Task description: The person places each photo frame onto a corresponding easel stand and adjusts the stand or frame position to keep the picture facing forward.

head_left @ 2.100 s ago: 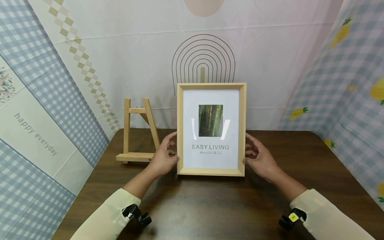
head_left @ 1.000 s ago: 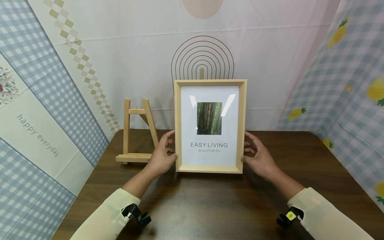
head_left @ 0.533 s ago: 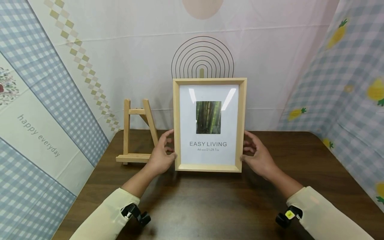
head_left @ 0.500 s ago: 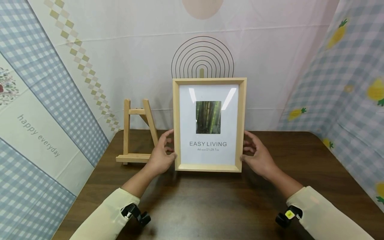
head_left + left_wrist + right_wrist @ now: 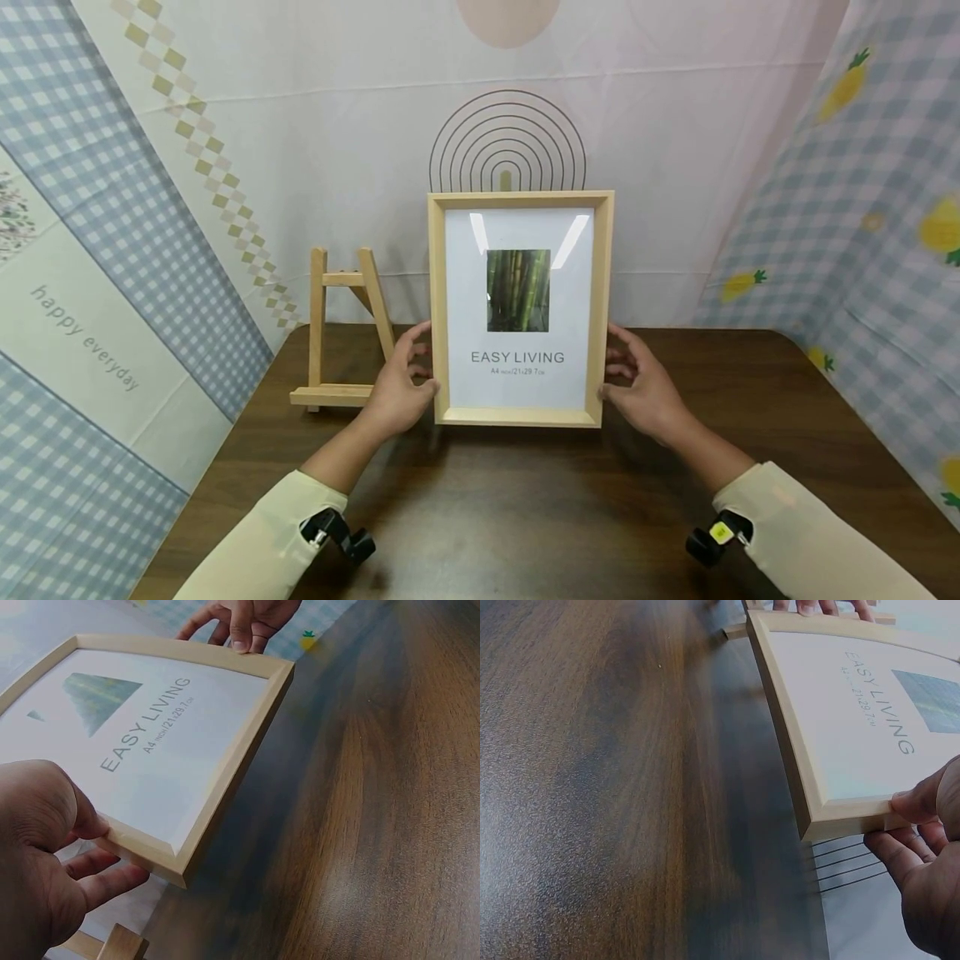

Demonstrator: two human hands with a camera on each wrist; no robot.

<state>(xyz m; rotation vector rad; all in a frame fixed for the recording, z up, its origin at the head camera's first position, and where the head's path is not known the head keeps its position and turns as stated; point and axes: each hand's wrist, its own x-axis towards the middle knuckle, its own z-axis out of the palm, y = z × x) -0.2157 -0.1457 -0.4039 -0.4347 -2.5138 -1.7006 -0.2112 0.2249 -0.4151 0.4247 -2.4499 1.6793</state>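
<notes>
A light wooden picture frame (image 5: 517, 418) stands nearly upright in the middle of the head view, its white insert showing a bamboo photo and the words EASY LIVING. My left hand (image 5: 401, 387) grips its left side low down, thumb on the front edge and fingers toward the back. On the opposite side my right hand (image 5: 647, 390) pinches the frame the same way. Both wrist views show a gap between the frame's bottom edge and the table. Part of each hand's fingers is hidden behind the frame.
A small wooden easel (image 5: 318, 325) stands on the brown table (image 5: 495, 517) just left of the frame, close behind my left hand. A printed cloth (image 5: 660, 192) hangs along the table's back edge, with checked cloth (image 5: 885, 275) on the right side.
The frame has risen and shifted slightly left, and looks larger than before. Both hands have moved along with it, keeping their hold. The easel has stayed in place.
</notes>
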